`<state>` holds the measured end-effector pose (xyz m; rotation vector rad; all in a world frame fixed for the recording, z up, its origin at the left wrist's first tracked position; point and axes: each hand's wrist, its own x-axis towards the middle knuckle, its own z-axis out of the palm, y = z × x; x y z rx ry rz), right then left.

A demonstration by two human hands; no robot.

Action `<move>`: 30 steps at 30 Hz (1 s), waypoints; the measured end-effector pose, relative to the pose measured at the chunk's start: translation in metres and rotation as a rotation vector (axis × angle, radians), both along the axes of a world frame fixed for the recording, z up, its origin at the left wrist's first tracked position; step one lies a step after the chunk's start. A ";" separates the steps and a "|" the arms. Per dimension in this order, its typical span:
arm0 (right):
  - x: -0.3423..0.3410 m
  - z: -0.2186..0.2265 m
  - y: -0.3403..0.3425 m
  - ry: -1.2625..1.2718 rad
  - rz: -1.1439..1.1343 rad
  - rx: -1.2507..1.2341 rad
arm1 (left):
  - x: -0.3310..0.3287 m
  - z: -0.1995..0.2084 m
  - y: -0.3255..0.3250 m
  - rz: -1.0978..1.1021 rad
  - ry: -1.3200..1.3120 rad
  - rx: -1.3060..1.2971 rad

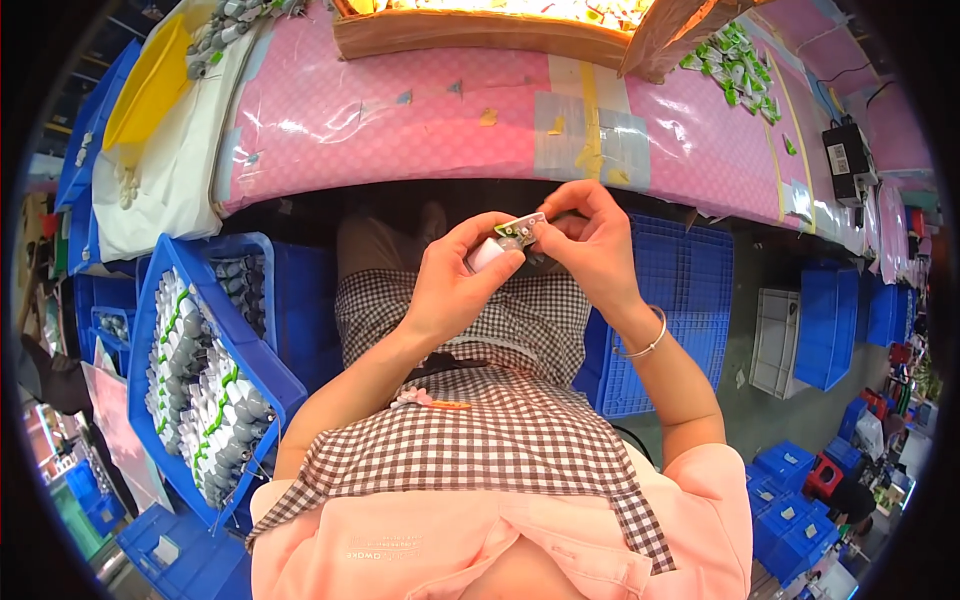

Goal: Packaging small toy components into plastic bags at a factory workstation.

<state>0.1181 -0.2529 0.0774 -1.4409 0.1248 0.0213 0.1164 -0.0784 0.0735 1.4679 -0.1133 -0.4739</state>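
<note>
Both my hands meet above my lap, just short of the table's front edge. My left hand (455,272) is closed round a small white and grey plastic part (487,254); its lower side is hidden by the palm and fingers. At the top of this part, touching it, is a small green and white board (520,229) with round marks on its face. My right hand (595,245) pinches the board's right end between thumb and fingers. Whether the board is fixed to the plastic part, I cannot tell.
Ahead stands a table under pink wrap (400,130), bearing a lit cardboard box (480,38) and a heap of green-white pieces (735,70). At left, a blue bin (285,375) holds rows of grey-white parts. Blue crates (670,300) stand at right, and a black device (845,165) at the table's right end.
</note>
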 end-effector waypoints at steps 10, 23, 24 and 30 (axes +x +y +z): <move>0.013 -0.019 0.018 -0.029 -0.052 -0.028 | 0.009 -0.015 -0.005 0.165 -0.422 0.228; 0.211 0.078 0.012 -0.360 -0.132 -0.771 | 0.109 0.010 0.019 0.391 0.078 -0.362; 0.228 0.092 -0.001 -0.346 -0.193 -0.755 | 0.109 0.009 0.018 0.346 0.117 -0.329; 0.215 0.039 0.040 -0.463 -0.447 -0.721 | 0.105 -0.027 0.043 0.404 -0.082 -0.237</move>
